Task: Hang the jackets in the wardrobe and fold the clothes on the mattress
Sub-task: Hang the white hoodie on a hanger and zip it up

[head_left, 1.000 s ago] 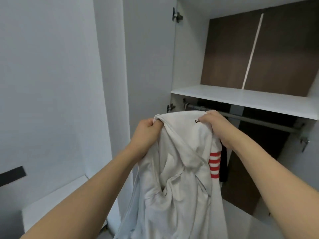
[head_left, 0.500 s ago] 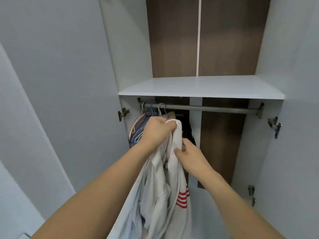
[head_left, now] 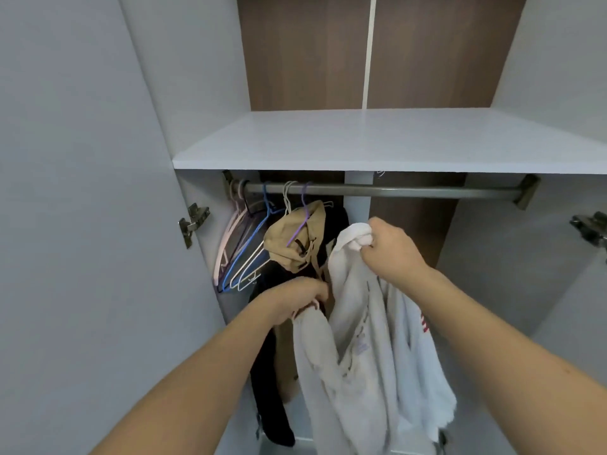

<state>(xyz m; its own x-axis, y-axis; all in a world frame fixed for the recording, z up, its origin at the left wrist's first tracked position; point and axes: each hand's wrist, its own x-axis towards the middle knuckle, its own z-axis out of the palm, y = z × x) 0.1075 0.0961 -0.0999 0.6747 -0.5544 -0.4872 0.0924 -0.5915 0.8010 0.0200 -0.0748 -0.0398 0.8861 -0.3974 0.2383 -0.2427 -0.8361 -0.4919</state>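
A white jacket [head_left: 368, 349] with red stripes hangs from both my hands in front of the open wardrobe. My right hand [head_left: 391, 247] grips a bunched part of it up high, just below the metal rail [head_left: 410, 192]. My left hand [head_left: 295, 303] is lower and to the left, its fingers curled round the jacket's edge. Several empty wire hangers [head_left: 243, 244] hang at the rail's left end. A tan garment [head_left: 295, 238] on a purple hanger and a black garment [head_left: 269, 372] hang beside them.
A white shelf [head_left: 377, 142] spans the wardrobe above the rail. The open left door [head_left: 82, 224] stands close on my left, with a hinge [head_left: 193, 221] on it. The right half of the rail carries nothing. A right-door hinge [head_left: 591, 228] juts in.
My right hand has taken the jacket's top and lifted it toward the rail. My left hand has dropped lower on the jacket. The view has moved closer to the wardrobe.
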